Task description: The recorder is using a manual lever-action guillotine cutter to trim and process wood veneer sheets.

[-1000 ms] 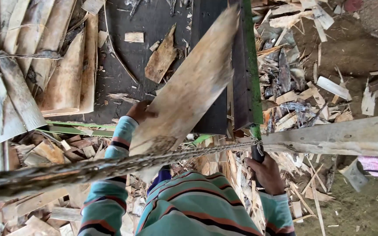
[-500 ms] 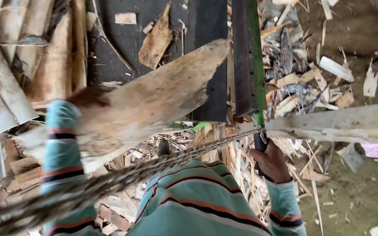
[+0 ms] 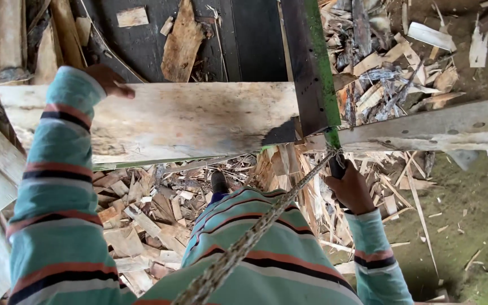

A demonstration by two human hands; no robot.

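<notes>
Reference landmark: the wide pale plank (image 3: 170, 121), lying crosswise over the dark bench top (image 3: 244, 39). At the plank's far left edge, my left hand (image 3: 108, 79) rests on its upper rim, fingers curled over the edge and closed on the wood; the striped sleeve (image 3: 52, 186) runs down from it toward the camera. Beyond the plank, on the dark surface, lies a loose brown offcut (image 3: 183, 36). Below the plank, a heap of wood scraps (image 3: 142, 209) covers the floor. At the plank's right end, a long dark blade with a green edge (image 3: 312, 68) stands against the wood, its tip touching the end grain. Below that end, my right hand (image 3: 350, 189) is wrapped fully shut around the blade's dark handle (image 3: 337, 166). A frayed rope (image 3: 255, 231) runs diagonally from that handle toward the camera. Right of the plank, a grey beam (image 3: 425, 127) extends outward. Risk assessment: the plank is held at one end only, so a stroke at the right end may pivot or kick it. The rope near the handle may snag the swing. Loose scraps underfoot may shift my footing.
</notes>
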